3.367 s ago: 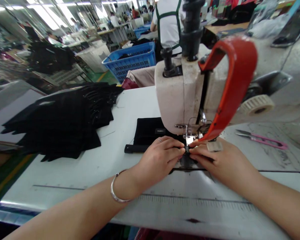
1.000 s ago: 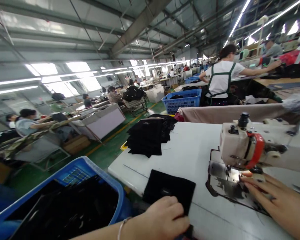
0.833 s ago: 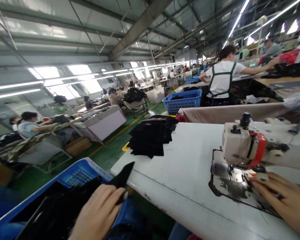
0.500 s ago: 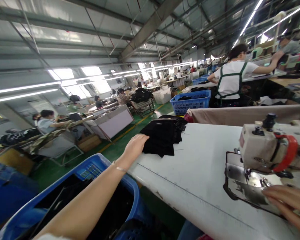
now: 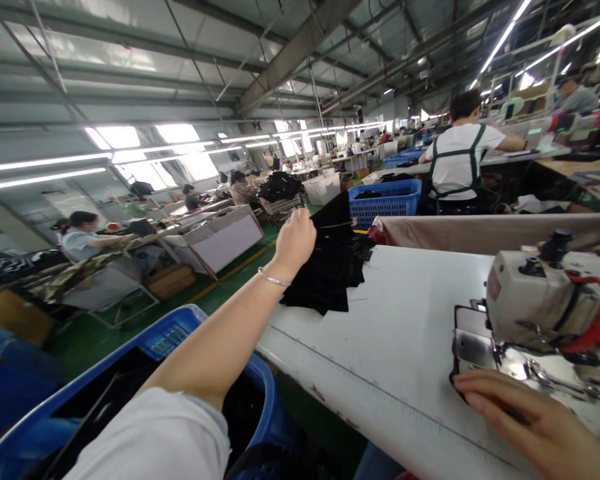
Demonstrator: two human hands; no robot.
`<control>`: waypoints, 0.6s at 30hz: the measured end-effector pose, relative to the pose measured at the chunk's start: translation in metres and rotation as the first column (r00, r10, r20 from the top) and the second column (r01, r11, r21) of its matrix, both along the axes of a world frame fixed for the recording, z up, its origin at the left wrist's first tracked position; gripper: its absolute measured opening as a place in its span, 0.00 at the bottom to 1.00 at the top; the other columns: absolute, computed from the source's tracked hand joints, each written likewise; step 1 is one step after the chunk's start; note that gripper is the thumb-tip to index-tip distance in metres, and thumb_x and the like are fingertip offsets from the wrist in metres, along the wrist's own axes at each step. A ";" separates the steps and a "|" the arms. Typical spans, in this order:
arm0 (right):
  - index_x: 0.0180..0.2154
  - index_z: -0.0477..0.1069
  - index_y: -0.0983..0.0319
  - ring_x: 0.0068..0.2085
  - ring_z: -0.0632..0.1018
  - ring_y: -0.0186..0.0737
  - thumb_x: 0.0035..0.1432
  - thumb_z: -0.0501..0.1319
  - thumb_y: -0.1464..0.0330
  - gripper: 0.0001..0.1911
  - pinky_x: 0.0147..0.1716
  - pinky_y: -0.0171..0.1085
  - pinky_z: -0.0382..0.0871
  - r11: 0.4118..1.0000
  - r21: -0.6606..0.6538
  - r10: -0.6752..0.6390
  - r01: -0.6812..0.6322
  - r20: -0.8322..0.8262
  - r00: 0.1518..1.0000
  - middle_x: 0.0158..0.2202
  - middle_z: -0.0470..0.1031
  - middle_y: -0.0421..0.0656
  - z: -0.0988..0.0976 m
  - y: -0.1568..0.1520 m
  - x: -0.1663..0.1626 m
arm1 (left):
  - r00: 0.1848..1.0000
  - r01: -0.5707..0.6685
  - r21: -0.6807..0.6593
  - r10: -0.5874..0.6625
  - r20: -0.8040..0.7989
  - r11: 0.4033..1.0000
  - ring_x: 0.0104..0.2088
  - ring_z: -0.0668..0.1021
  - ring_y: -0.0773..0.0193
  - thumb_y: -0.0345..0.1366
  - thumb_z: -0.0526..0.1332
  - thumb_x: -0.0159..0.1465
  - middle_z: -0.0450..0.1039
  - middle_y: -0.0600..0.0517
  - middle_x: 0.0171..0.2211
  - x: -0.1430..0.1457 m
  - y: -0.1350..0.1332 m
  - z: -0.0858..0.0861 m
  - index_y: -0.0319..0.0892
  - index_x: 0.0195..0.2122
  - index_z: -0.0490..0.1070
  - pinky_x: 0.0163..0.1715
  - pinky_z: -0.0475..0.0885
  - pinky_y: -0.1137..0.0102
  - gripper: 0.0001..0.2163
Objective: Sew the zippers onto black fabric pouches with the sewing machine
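Two hands: left [image 5: 295, 241] grasps a black fabric piece [image 5: 337, 211], right [image 5: 530, 427] lies flat, released.

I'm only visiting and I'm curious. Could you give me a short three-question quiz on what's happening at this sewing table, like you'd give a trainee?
1. What does the left hand grip above the stack? A) a black fabric piece B) scissors C) a thread spool
2. True or false: the right hand rests open in front of the sewing machine.
3. Fill in: the basket below the left arm is coloured ____.
Key: 1 A; 2 true; 3 blue.
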State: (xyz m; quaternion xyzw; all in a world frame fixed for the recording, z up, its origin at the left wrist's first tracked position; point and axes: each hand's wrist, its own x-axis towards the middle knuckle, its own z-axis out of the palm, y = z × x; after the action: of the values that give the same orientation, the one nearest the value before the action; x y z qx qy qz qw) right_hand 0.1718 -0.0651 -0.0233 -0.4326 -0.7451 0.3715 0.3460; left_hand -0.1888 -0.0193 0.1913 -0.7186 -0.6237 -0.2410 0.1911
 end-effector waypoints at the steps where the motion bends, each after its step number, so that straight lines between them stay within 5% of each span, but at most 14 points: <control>1: 0.45 0.82 0.52 0.51 0.81 0.55 0.55 0.64 0.45 0.24 0.53 0.52 0.75 0.987 -0.154 0.024 -0.036 -0.078 0.997 0.50 0.81 0.48 0.015 0.003 -0.014 | 0.999 0.027 -0.012 -0.027 -0.018 1.000 0.55 0.76 0.51 0.38 0.61 0.71 0.70 0.41 0.58 0.012 -0.009 -0.010 0.38 0.58 0.68 0.54 0.74 0.51 0.17; 4: 0.52 0.79 0.58 0.55 0.78 0.57 0.63 0.48 0.39 0.37 0.52 0.55 0.74 0.830 -0.495 -0.059 -0.259 -0.539 0.841 0.52 0.79 0.54 0.046 0.008 -0.048 | 0.959 0.240 -0.141 -0.257 -0.118 0.960 0.64 0.69 0.43 0.26 0.54 0.69 0.68 0.33 0.61 0.055 -0.060 -0.061 0.30 0.57 0.68 0.62 0.67 0.51 0.16; 6: 0.52 0.78 0.60 0.52 0.79 0.55 0.62 0.55 0.43 0.32 0.53 0.54 0.73 0.781 -0.561 -0.135 -0.273 -0.579 0.804 0.50 0.80 0.54 0.052 0.004 -0.058 | 0.825 0.500 -0.325 -0.556 -0.105 0.803 0.66 0.67 0.45 0.26 0.54 0.68 0.68 0.34 0.61 0.081 -0.104 -0.100 0.31 0.55 0.69 0.66 0.62 0.53 0.15; 8: 0.50 0.79 0.61 0.48 0.81 0.52 0.56 0.67 0.52 0.26 0.54 0.52 0.72 0.781 -0.579 -0.143 -0.236 -0.533 0.834 0.47 0.81 0.51 0.050 -0.006 -0.057 | 0.745 0.653 -0.319 -0.659 0.105 0.687 0.62 0.72 0.52 0.32 0.57 0.70 0.74 0.40 0.58 0.095 -0.138 -0.128 0.36 0.51 0.71 0.66 0.64 0.58 0.11; 10: 0.50 0.79 0.61 0.47 0.80 0.50 0.52 0.71 0.58 0.24 0.54 0.50 0.71 0.793 -0.573 -0.130 -0.207 -0.491 0.861 0.47 0.81 0.48 0.048 -0.022 -0.048 | 0.756 0.650 -0.255 -0.571 0.321 0.716 0.63 0.71 0.52 0.36 0.62 0.68 0.71 0.41 0.61 0.100 -0.151 -0.140 0.39 0.52 0.71 0.65 0.66 0.57 0.12; 13: 0.52 0.78 0.58 0.51 0.79 0.49 0.58 0.67 0.60 0.21 0.56 0.50 0.70 0.847 -0.498 -0.027 -0.188 -0.393 0.919 0.50 0.80 0.45 0.057 -0.051 -0.032 | 0.742 0.518 -0.284 -0.258 0.619 0.807 0.67 0.65 0.45 0.41 0.71 0.61 0.60 0.39 0.68 0.104 -0.141 -0.138 0.43 0.64 0.64 0.66 0.60 0.47 0.31; 15: 0.52 0.78 0.56 0.54 0.77 0.49 0.62 0.63 0.61 0.18 0.59 0.50 0.67 0.887 -0.420 0.064 -0.192 -0.300 0.952 0.52 0.79 0.45 0.070 -0.069 -0.023 | 0.551 0.616 -0.370 -0.045 0.833 0.695 0.64 0.69 0.43 0.44 0.76 0.53 0.65 0.39 0.65 0.110 -0.130 -0.132 0.44 0.66 0.61 0.65 0.62 0.47 0.42; 18: 0.53 0.77 0.54 0.56 0.76 0.48 0.64 0.60 0.62 0.17 0.59 0.48 0.68 0.921 -0.337 0.129 -0.197 -0.214 0.968 0.53 0.78 0.44 0.093 -0.088 -0.014 | 0.185 0.872 -0.260 0.213 0.959 0.414 0.54 0.78 0.47 0.46 0.77 0.52 0.77 0.42 0.53 0.125 -0.128 -0.125 0.41 0.58 0.71 0.56 0.71 0.57 0.35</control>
State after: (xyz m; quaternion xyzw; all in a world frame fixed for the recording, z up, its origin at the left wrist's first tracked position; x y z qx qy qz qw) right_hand 0.1581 -0.1533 0.0698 -0.3872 -0.6631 0.5666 0.2988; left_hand -0.0643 -0.1470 0.0665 -0.5571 -0.4100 -0.3218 -0.6465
